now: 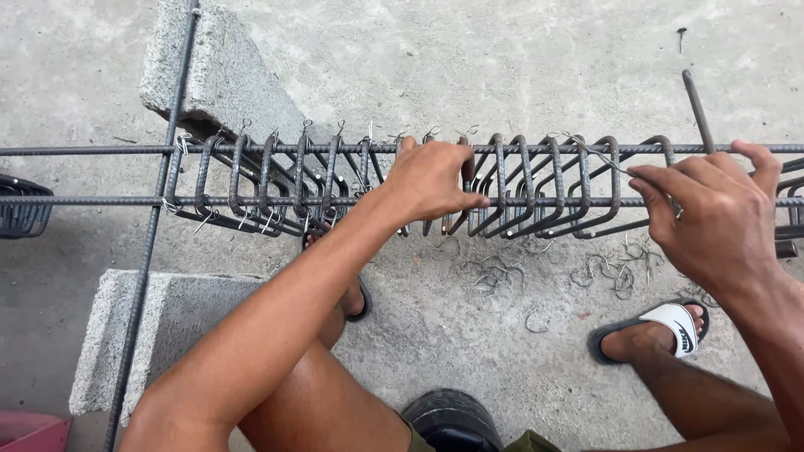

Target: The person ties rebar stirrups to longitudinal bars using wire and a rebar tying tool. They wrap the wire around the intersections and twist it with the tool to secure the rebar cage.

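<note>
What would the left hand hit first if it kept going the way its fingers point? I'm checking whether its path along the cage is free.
The left hand points rightward along the long bars, so it would probably meet the nearest untied stirrup first, though depth is unclear.

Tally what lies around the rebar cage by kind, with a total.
Concrete blocks: 2
Long horizontal steel bars: 2
Crosswise steel bar: 1
Sandals: 2
Hands, left hand and right hand: 2
Total: 9
The bent stirrups and loose tie wires overlap too much to count.
</note>
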